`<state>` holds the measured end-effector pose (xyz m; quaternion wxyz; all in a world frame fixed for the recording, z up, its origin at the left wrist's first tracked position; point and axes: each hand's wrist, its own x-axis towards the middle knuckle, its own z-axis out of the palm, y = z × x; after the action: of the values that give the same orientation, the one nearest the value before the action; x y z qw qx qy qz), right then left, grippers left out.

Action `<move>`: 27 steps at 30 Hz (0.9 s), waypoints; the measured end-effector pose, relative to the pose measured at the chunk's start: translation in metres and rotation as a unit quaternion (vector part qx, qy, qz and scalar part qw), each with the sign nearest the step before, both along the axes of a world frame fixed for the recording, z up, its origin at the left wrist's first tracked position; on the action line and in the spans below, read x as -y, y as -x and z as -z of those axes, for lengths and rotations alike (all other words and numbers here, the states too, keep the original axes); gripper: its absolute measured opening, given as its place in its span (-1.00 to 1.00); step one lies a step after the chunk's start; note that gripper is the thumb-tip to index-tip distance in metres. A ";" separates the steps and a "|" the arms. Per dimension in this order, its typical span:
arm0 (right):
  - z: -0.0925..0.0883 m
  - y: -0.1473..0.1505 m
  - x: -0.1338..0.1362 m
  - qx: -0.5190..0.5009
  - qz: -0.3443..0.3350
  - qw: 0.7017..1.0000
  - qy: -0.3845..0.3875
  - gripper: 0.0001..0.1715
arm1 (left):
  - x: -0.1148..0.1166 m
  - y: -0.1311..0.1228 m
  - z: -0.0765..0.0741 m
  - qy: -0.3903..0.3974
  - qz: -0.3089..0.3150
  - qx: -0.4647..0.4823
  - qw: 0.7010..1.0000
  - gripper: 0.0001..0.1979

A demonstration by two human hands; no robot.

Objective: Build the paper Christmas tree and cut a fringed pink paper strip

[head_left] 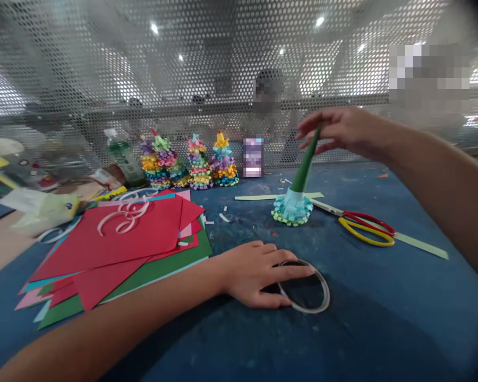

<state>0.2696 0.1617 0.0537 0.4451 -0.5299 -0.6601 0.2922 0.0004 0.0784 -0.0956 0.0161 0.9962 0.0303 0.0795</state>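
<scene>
My left hand [258,273] lies low on the table with its fingers spread, the index finger and thumb touching a thin pale ring [324,297] that looks like a narrow roll of tape. Farther back, my right hand [334,130] pinches the tip of a green paper cone [306,167]. Light blue and pale green fringed paper [291,209] wraps the cone's base, which is on or just above the table. Scissors [366,229] with red and yellow handles lie to its right, over a pale green paper strip [420,245]. Another pale green strip [258,198] runs behind the cone.
At left is a stack of coloured paper sheets [131,239] with curled white strips [129,212] on top. Several finished fringed cones [223,162], a green bottle [123,156] and a phone [253,157] stand along the perforated metal screen [223,69]. Small paper scraps [224,217] lie mid-table.
</scene>
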 end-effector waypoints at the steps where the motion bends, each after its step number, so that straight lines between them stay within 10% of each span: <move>1: -0.009 0.009 -0.002 0.012 -0.013 1.000 0.015 -0.62 | 0.000 0.001 0.000 0.004 -0.003 0.002 1.000 -0.37; 9: -0.017 0.027 0.013 0.089 -0.040 0.991 0.093 -0.51 | -0.004 0.003 0.004 0.048 -0.023 0.025 0.998 -0.37; 15: -0.031 0.033 -0.024 0.152 -0.085 0.984 0.042 -0.49 | -0.005 0.002 0.007 0.062 -0.028 0.034 0.997 -0.40; 21: -0.046 0.097 -0.069 0.183 -0.088 0.978 -0.047 -0.57 | -0.007 0.002 0.007 0.056 -0.023 0.040 0.997 -0.42; 27: -0.021 0.175 -0.107 0.232 -0.095 0.966 -0.060 -0.67 | -0.009 0.001 0.010 0.046 -0.019 0.059 0.997 -0.50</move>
<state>0.0950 0.2688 0.0745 0.2816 -0.4903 -0.8087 0.1620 -0.0002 0.0874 -0.1059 0.0620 0.9873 0.0520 0.1368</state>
